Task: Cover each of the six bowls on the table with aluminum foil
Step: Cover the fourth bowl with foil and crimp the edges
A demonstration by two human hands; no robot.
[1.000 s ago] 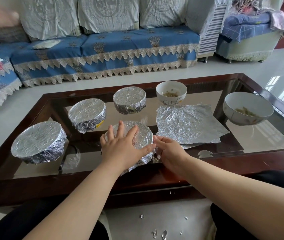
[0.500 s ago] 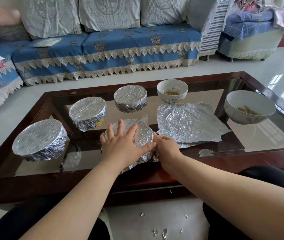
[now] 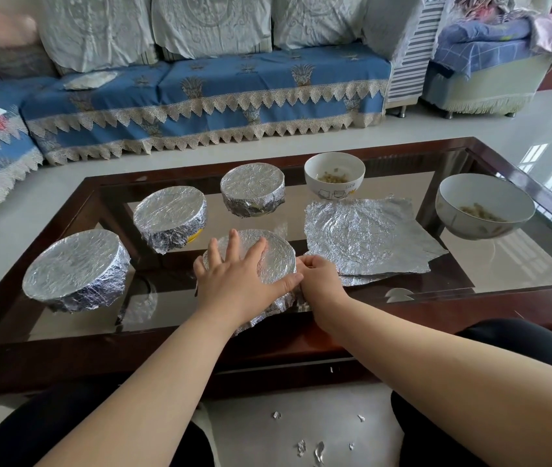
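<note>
No legible writing; hands (image 3: pixel 269 281) on foil-covered bowl (image 3: pixel 276 256)

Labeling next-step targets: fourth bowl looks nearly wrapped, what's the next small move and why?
Probably finish crimping the foil down the right side of the near bowl. The left hand lies flat on its top, and the right hand pinches foil at its right rim, so that edge seems unfinished. After that, the spare foil sheets can go on the two open bowls.

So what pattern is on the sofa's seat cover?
Blue sofa seat cover with tan woven motifs and cream triangular lace trim, seen in the head view.
</note>
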